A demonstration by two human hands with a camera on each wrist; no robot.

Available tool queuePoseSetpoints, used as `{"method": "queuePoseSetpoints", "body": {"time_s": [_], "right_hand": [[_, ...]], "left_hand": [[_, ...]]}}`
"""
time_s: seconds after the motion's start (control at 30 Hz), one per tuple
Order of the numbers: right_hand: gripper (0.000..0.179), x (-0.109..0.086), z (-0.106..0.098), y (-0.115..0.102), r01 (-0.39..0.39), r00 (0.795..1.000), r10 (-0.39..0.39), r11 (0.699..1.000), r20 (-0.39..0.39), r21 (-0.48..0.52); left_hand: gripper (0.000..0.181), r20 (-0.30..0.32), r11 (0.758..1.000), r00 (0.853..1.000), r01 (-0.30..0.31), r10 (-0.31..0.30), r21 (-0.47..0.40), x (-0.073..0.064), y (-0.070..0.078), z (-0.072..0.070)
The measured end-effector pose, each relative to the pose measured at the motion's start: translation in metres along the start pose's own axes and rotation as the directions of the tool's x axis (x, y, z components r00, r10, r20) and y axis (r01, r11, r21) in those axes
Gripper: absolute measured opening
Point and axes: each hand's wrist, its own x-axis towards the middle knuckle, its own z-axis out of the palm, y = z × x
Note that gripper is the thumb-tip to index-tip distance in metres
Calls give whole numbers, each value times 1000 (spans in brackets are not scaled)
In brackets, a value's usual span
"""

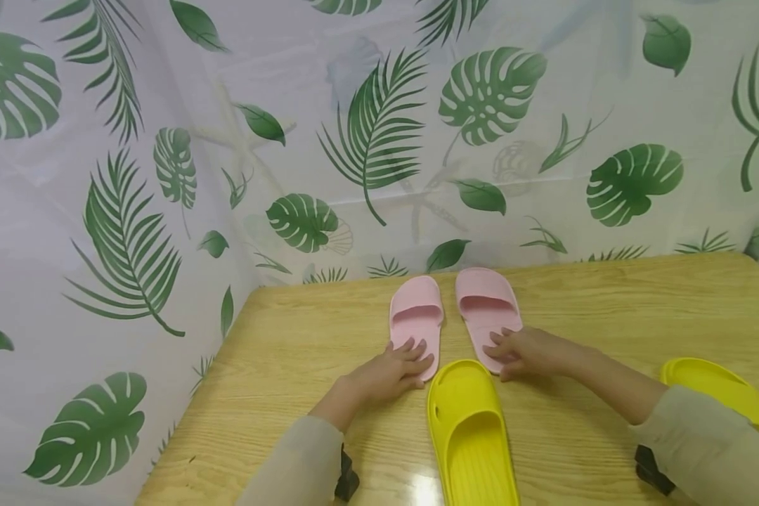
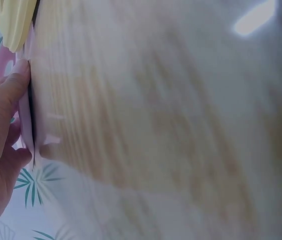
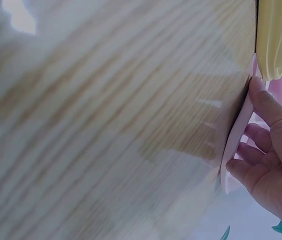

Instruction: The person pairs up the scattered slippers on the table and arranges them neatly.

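Pink slippers (image 1: 416, 292), heel ends beneath left fingers (image 1: 418, 351) and right fingers (image 1: 507, 346), both loosely spread, touching

Noted beneath the fingers (image 1: 421, 362) a wood-grain tabletop (image 1: 316, 327) (glare patch (image 1: 426, 490) on their near side). Observed beyond the fingers a white sheet (image 1: 708, 133) printed with green leaves (image 1: 629, 186), faint starfish (image 1: 243, 144), shells (image 1: 339, 237).

You have two pink slippers (image 1: 415, 325) (image 1: 488, 320) near the centre of the frame and two yellow slippers (image 1: 474, 443) (image 1: 715, 386), one at bottom centre and one at the right edge, four slippers in all. You have one desk (image 1: 329, 323) beneath them, two hands counted as one left grip (image 1: 386, 372) and one right grip (image 1: 531, 351), and two pale sleeves (image 1: 297, 464) (image 1: 711, 446).
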Motion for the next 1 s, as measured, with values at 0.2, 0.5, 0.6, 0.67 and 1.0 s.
{"method": "queuePoseSetpoints", "body": {"time_s": [0.2, 0.5, 0.6, 0.67, 1.0], "right_hand": [[52, 3, -3, -1, 24, 1000, -24, 1000, -6, 14], [53, 8, -5, -1, 41, 999, -41, 998, 5, 38], [53, 9, -6, -1, 45, 999, -46, 998, 4, 41], [53, 10, -6, -1, 33, 999, -34, 997, 7, 64], [53, 12, -3, 2, 7, 1000, -6, 989, -8, 149]], "left_hand": [[52, -1, 1000, 1000, 7, -7, 10, 2, -3, -1], [52, -4, 1000, 1000, 13, -13, -5, 5, -5, -2], [53, -8, 999, 1000, 30, -30, -35, 5, -6, -1], [52, -11, 998, 999, 36, -37, -44, 6, -6, 0], [52, -1, 1000, 1000, 24, -24, -20, 10, -6, 0]]}}
